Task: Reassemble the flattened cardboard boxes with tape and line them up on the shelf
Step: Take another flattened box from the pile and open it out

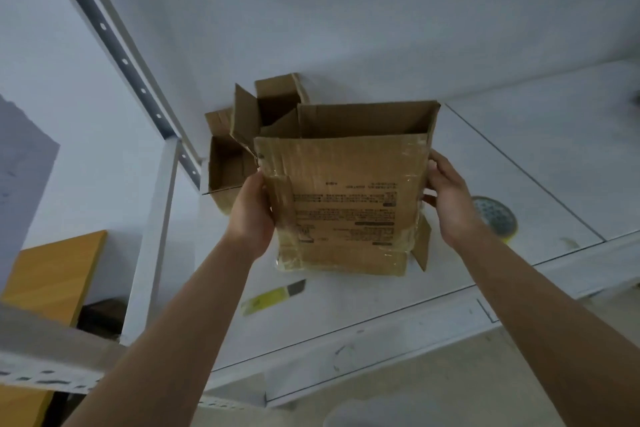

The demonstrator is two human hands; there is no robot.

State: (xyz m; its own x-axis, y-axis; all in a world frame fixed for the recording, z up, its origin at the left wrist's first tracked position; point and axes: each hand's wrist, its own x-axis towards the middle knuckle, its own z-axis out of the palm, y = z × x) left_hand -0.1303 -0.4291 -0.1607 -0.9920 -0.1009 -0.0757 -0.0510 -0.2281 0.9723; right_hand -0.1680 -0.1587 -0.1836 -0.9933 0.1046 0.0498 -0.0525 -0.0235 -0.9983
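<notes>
Both hands clamp the big cardboard box (346,204) from the sides, left hand (254,208) on one edge, right hand (446,198) on the other, keeping it upright with its open top away from the person, seemingly to set it square on the shelf (398,295). Beyond the left hand, smaller boxes (239,149) already stand. A tape roll (495,215) waits just right of the right hand; below the box lies what's probably a cutter (273,296).

The white shelf surface (519,149) lies open to the right of the held cardboard box (346,204), apart from a tape roll (495,215) near the front edge. To the left, two open boxes (239,149) and the perforated upright post (114,45) block passage. A yellow-green cutter (273,296) lies just in front of the held box.
</notes>
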